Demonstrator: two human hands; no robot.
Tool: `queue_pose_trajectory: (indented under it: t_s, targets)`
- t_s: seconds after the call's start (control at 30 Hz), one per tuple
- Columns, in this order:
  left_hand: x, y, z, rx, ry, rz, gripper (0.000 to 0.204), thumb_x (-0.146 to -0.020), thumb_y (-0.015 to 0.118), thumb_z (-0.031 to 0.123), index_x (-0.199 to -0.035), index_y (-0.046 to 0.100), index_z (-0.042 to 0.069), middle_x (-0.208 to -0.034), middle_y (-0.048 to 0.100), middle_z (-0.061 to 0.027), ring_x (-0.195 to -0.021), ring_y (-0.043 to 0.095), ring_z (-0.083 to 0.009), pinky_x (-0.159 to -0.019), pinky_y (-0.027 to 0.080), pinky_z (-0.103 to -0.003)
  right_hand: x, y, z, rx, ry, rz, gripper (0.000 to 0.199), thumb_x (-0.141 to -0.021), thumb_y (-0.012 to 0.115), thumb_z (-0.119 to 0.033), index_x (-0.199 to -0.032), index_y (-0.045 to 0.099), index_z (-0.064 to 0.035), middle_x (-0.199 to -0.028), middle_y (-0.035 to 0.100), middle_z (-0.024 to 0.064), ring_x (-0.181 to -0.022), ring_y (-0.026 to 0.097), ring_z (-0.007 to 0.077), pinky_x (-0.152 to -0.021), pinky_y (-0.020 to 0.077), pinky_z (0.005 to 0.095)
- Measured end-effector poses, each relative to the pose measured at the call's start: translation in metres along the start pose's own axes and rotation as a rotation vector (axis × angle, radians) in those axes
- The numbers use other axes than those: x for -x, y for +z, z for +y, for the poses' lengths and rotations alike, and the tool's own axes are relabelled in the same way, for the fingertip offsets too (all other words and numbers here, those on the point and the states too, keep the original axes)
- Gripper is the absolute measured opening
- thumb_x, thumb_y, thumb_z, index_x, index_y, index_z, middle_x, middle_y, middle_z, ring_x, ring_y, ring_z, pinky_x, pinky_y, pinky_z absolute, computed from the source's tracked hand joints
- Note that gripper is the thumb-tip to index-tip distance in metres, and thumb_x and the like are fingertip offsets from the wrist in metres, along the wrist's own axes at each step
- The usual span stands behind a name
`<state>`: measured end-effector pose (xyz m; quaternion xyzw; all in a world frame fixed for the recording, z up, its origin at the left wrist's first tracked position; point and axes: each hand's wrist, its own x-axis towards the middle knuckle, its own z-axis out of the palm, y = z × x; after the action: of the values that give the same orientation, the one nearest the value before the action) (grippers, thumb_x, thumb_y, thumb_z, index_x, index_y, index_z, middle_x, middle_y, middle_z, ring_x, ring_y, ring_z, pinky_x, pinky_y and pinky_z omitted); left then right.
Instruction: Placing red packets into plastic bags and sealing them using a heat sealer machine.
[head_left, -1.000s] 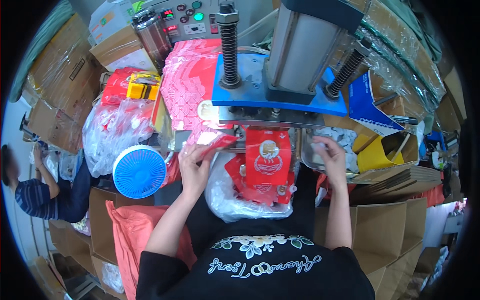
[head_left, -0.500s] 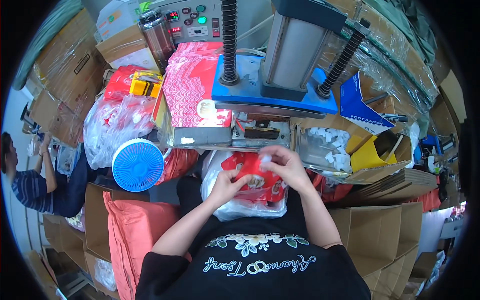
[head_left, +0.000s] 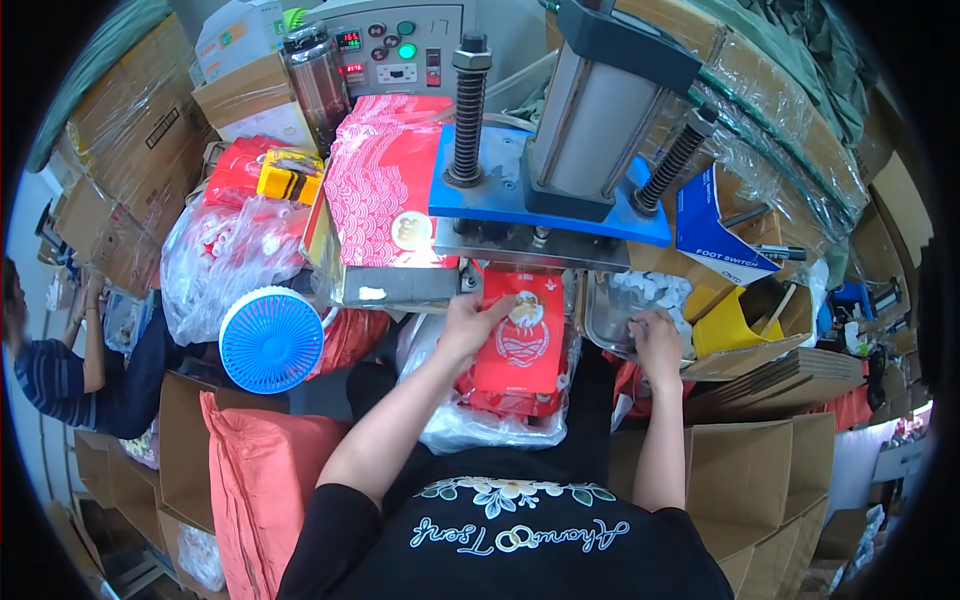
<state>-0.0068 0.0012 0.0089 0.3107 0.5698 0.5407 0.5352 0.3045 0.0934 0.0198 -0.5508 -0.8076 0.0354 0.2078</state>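
My left hand [head_left: 470, 322] presses on the upper left corner of a flat red pouch [head_left: 522, 335] that lies under the blue plate of a press machine [head_left: 545, 195]. My right hand [head_left: 655, 345] reaches into a metal tray [head_left: 608, 320] holding several small white pieces [head_left: 650, 295]; its fingers are curled among them, and I cannot tell whether they hold one. Below the pouch, a clear plastic bag [head_left: 490, 420] with more red pouches sits in my lap.
A stack of red patterned sheets [head_left: 385, 180] lies left of the press, with a blue round fan [head_left: 270, 340] below it. Plastic bags [head_left: 225, 260], cardboard boxes [head_left: 760, 480] and a pink cushion [head_left: 255, 480] surround me. Another person [head_left: 70, 370] sits at far left.
Half a second ago both hands held a red pouch over the bag in my lap. Now the pouch lies under the press, and my right hand has moved to the metal tray.
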Motion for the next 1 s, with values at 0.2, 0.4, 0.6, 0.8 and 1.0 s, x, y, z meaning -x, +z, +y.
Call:
queue_pose_trajectory:
  t_s: [0.2,0.4,0.6,0.8,1.0]
  targets:
    - [-0.009,-0.084,0.02,-1.015,0.772,0.555,0.057,-0.084,0.076,0.026,-0.135,0.057,0.008,-0.132,0.062,-0.0155,-0.123,0.058,-0.0313,-0.105,0.039,-0.046,-0.011,0.021,-0.008,-0.529,0.058,0.093,0.018,-0.087,0.071,-0.008,-0.103,0.066,0.0,-0.096,0.066,0.0141,-0.081,0.063,0.0254,-0.073,0.0497,0.0365]
    - [0.046,-0.113,0.003,-1.162,0.734,0.549,0.029,-0.081,0.076,0.019,-0.108,0.072,0.013,-0.115,0.069,-0.0036,-0.121,0.057,-0.0282,-0.116,0.021,-0.054,-0.017,0.014,-0.008,-0.923,0.279,-0.061,0.023,-0.093,0.066,-0.01,-0.114,0.07,-0.0021,-0.097,0.064,0.0025,-0.08,0.057,0.0099,-0.07,0.0461,0.0245]
    - [0.071,-0.068,0.004,-0.398,0.529,0.241,0.007,-0.083,0.076,0.004,-0.088,0.074,-0.001,-0.08,0.07,-0.0104,-0.075,0.064,-0.0124,-0.07,0.049,-0.026,-0.007,-0.01,-0.073,-0.965,0.032,-0.051,0.031,-0.086,0.073,-0.005,-0.117,0.069,-0.0059,-0.104,0.069,0.0036,-0.085,0.062,0.0115,-0.077,0.0496,0.027]
    - [0.077,-0.035,-0.038,-0.567,0.352,0.11,0.016,-0.08,0.072,0.006,-0.096,0.076,0.004,-0.079,0.069,-0.0106,-0.07,0.068,-0.022,-0.067,0.051,-0.031,-0.005,-0.034,-0.13,-0.655,-0.502,-0.398,0.025,-0.084,0.073,-0.008,-0.107,0.07,-0.0012,-0.1,0.07,0.0127,-0.094,0.066,0.0264,-0.084,0.0512,0.0353]
    - [0.085,-0.029,-0.05,-0.312,0.129,-0.162,0.016,-0.091,0.074,0.013,-0.095,0.075,-0.002,-0.082,0.071,-0.0039,-0.075,0.064,-0.0071,-0.069,0.052,-0.024,-0.01,-0.019,-0.125,-0.901,-0.334,-0.745,0.03,-0.083,0.075,-0.009,-0.112,0.069,-0.0009,-0.107,0.072,0.0116,-0.101,0.066,0.0237,-0.087,0.0515,0.0345]
